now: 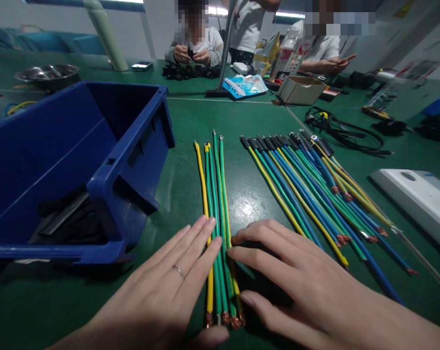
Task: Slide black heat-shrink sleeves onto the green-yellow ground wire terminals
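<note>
Several green and yellow cables point(214, 194) lie side by side on the table, lengthwise away from me. Metal lugs tip some far ends; bare copper strands show at the near ends. My left hand point(168, 277), wearing a ring, lies with fingers stretched against the left side of this row, fingertips over the yellow cable. On the other side, my right hand point(289, 272) has its fingers apart, fingertips touching or close to the rightmost cable. To the right, a larger row of blue, green and yellow cables point(292, 180) has black sleeves at the far ends; my right hand covers some near ends.
A blue bin point(106, 184) with dark items inside stands left. On the right are a white box-like object point(416, 199) and black cables point(343, 131). Farther back sit a metal bowl point(48, 75), a blue packet point(245, 86), a cardboard box point(302, 90) and several people.
</note>
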Available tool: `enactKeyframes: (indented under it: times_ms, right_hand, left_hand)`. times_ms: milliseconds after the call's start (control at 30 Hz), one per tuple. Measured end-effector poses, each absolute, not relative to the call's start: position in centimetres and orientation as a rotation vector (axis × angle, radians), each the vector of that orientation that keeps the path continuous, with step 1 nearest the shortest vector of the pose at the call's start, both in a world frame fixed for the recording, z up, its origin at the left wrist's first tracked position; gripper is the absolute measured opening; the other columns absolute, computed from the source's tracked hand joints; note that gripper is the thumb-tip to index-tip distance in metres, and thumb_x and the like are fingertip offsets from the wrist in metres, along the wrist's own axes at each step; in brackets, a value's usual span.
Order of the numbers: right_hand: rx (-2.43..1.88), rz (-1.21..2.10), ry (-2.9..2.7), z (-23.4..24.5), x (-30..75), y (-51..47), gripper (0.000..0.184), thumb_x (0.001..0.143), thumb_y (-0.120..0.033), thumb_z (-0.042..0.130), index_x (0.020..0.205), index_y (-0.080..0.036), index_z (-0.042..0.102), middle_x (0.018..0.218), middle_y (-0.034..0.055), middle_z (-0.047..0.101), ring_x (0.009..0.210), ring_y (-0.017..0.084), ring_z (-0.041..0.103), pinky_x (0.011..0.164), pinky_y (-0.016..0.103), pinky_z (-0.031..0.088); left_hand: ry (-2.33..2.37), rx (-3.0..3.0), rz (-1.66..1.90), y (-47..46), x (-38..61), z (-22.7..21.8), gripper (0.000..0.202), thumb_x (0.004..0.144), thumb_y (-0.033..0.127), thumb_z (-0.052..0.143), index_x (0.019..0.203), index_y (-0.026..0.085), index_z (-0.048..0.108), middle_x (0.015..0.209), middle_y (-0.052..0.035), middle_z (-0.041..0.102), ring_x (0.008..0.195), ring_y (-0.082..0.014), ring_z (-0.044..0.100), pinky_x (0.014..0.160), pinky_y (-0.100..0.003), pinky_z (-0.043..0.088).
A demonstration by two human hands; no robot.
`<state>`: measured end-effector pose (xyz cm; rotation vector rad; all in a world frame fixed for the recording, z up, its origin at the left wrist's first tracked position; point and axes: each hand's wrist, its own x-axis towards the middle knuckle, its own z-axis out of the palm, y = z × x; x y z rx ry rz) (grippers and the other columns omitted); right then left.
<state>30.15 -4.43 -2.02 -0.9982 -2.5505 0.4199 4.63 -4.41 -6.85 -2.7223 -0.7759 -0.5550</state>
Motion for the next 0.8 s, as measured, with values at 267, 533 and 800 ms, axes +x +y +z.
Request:
enactKeyframes:
  times_ms: [267, 533, 800]
  right_hand:
    - [-1.022, 0.477, -2.573, -2.2, 30.0, -4.5, 0.027, 0.097, -0.029, 0.055, 0.122, -0.019, 0.062, 0.117, 0.0076, 0.066, 0.104, 0.020, 0.062, 0.088, 0.035, 0.058]
    - [-0.979, 0.520, -2.511, -2.0, 30.2, -4.5, 0.030, 0.096, -0.027, 0.056, 0.124, -0.018, 0.063, 0.117, 0.0085, 0.067, 0.106, 0.019, 0.062, 0.089, 0.033, 0.057]
    - [-0.824, 0.568, -2.508, -1.3, 29.9, -4.7, 0.031, 0.094, -0.016, 0.055, 0.124, -0.015, 0.062, 0.112, 0.0062, 0.073, 0.104, 0.017, 0.063, 0.095, 0.028, 0.055]
  left_hand:
    - [-0.777, -2.789, -0.507, -4.7, 4.8, -5.4, 0.071, 0.097, 0.057, 0.050, 0.137, -0.001, 0.055, 0.148, -0.0237, 0.055, 0.145, -0.0315, 0.045, 0.123, -0.038, 0.035]
    - [-0.859, -2.897, -0.499, -5.1, 4.5, -4.5, 0.076, 0.096, 0.054, 0.053, 0.149, 0.000, 0.041, 0.153, -0.0238, 0.048, 0.146, -0.0321, 0.041, 0.121, -0.038, 0.038]
    - [-0.938, -2.979, -0.558, -4.9, 4.5, -5.1, 0.070, 0.098, 0.056, 0.046, 0.149, 0.008, 0.044, 0.156, -0.0174, 0.045, 0.145, -0.0293, 0.042, 0.119, -0.036, 0.040]
